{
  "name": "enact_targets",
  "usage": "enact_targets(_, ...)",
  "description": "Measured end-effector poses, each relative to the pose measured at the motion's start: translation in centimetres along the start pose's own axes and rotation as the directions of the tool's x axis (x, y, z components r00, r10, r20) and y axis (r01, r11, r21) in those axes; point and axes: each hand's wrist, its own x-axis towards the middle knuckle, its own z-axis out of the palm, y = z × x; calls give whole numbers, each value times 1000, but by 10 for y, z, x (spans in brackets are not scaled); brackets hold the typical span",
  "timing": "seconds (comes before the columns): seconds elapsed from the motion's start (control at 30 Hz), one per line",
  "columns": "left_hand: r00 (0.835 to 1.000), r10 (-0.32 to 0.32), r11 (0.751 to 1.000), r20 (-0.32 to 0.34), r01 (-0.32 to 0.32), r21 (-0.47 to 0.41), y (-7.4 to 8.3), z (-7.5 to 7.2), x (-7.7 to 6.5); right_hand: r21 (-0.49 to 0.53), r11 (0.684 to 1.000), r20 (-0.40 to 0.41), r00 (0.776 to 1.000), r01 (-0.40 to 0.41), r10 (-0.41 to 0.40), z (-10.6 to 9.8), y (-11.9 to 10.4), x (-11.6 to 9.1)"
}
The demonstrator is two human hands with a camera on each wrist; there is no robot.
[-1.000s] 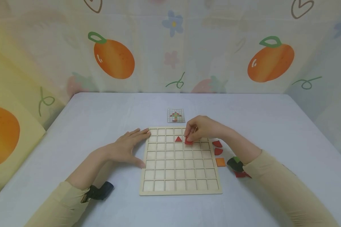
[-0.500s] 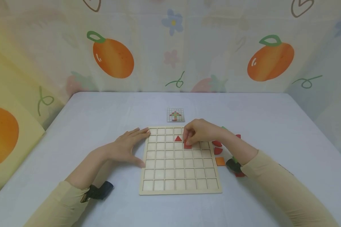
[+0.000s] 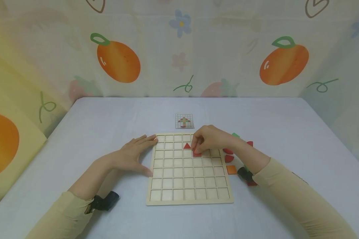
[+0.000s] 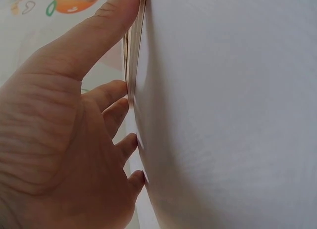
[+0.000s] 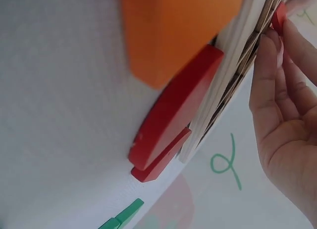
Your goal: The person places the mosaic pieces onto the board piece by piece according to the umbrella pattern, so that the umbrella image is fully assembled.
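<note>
A wooden grid board (image 3: 189, 202) lies on the white table. My left hand (image 3: 134, 154) rests along its left edge, fingers spread, with the thumb against the frame; the left wrist view shows the thumb (image 4: 99, 31) at the board's side. Between thumb and fingers, my right hand (image 3: 212, 136) pinches a red tile (image 3: 196, 154) at a cell in the third row from the back. The fingers partly cover this tile, so its full outline is hidden. Just left of it, a red triangle tile (image 3: 186, 146) sits in a second-row cell.
Behind the board lies a small pattern card (image 3: 184, 121). Along the right edge are red curved-edge tiles (image 3: 229, 158) and an orange square tile (image 3: 231, 169). A green tile (image 3: 235, 135) and more red pieces lie farther right, partly under the right forearm.
My right hand has come slightly nearer and lower, and the red tile has shifted from near the second row into the third row. My left hand stays at the board's edge.
</note>
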Motion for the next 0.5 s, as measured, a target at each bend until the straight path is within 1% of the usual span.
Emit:
enact_targets(0.17,1000,-1,1000,5,1,4,1,-1,0,3,1000,-7,1000,-14,14,1,-1,0)
enact_targets(0.5,1000,6,1000,4,-6,1,0,0,1,-40,999,-9,1000,-21,20,2,-2,0)
